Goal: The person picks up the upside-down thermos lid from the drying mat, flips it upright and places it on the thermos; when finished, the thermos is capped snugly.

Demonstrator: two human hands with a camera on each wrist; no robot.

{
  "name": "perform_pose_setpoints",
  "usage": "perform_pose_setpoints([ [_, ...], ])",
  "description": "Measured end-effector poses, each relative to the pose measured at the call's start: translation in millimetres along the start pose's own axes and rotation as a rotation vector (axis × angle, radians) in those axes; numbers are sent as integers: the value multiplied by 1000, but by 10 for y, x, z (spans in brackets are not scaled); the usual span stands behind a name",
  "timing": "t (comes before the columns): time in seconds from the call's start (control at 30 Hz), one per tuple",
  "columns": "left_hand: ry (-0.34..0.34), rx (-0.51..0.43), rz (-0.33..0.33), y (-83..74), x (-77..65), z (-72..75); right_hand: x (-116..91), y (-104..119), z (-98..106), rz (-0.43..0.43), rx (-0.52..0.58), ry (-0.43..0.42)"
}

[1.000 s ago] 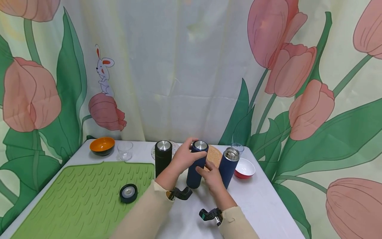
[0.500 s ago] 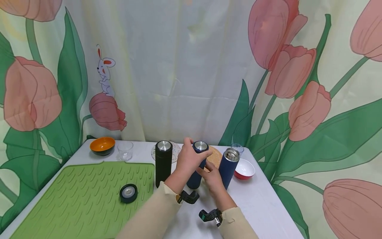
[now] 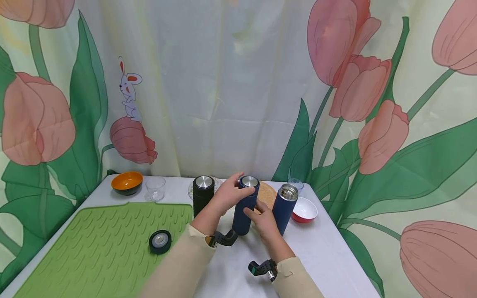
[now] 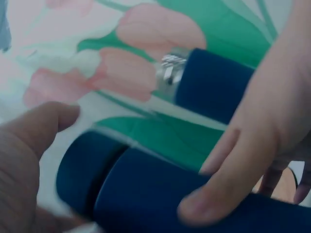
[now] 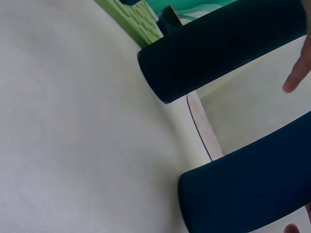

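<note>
Middle navy bottle (image 3: 242, 219): left hand (image 3: 228, 196) fingers spread around its lid (image 3: 249, 181), right hand (image 3: 266, 221) pinching its body; should brace firmly, twist level.

No texts, labels, brands, numbers or signs can be read in any of the views.
</note>
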State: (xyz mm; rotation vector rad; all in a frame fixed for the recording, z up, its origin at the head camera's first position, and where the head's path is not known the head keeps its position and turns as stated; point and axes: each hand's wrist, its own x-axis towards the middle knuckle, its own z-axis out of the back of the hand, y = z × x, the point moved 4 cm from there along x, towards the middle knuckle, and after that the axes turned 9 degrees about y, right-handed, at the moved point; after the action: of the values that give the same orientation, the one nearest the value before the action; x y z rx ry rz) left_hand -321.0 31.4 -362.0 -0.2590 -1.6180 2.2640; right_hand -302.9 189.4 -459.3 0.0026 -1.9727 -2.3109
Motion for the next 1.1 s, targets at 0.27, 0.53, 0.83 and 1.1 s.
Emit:
perform_pose_setpoints([
  [0.27, -333, 227, 107, -91, -14, -250, -6, -40, 9, -13, -17, -15],
  [0.53, -210, 203, -11, -41, -19, -159, 5, -66, 10, -29, -37, -22],
  [0.83, 7, 86, -26, -33, -39, -11, 12, -49, 10, -20, -73, -19],
  [1.1, -306, 316, 58, -59, -14, -211, -2, -42, 14, -20, -68, -21],
])
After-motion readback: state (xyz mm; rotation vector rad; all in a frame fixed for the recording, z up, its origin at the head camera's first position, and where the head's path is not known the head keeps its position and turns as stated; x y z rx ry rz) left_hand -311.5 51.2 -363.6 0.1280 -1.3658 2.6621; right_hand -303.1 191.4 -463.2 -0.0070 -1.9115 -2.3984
